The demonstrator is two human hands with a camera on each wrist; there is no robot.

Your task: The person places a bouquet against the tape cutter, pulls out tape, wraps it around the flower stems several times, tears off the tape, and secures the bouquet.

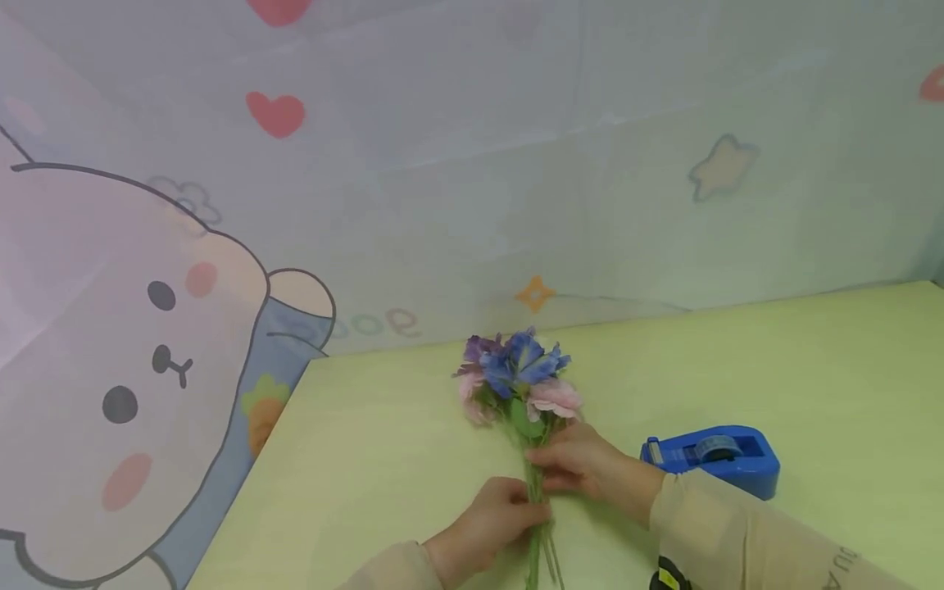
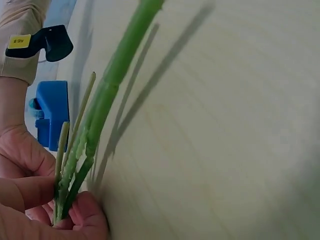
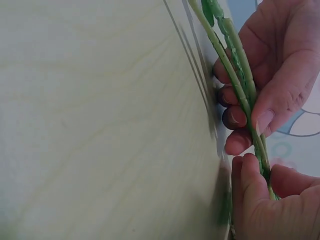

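Firmly, both hands (image 1: 531, 492) around the flower stems (image 1: 537, 524).

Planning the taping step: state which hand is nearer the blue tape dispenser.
Right. The right hand grips the stems just beside the tape dispenser; the left hand grips them lower, farther away.

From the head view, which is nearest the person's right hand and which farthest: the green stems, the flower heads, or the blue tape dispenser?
1. Green stems: pinched by the right hand.
2. Flower heads: just above the hand, farther back on the table.
3. Blue tape dispenser: out to the hand's right.
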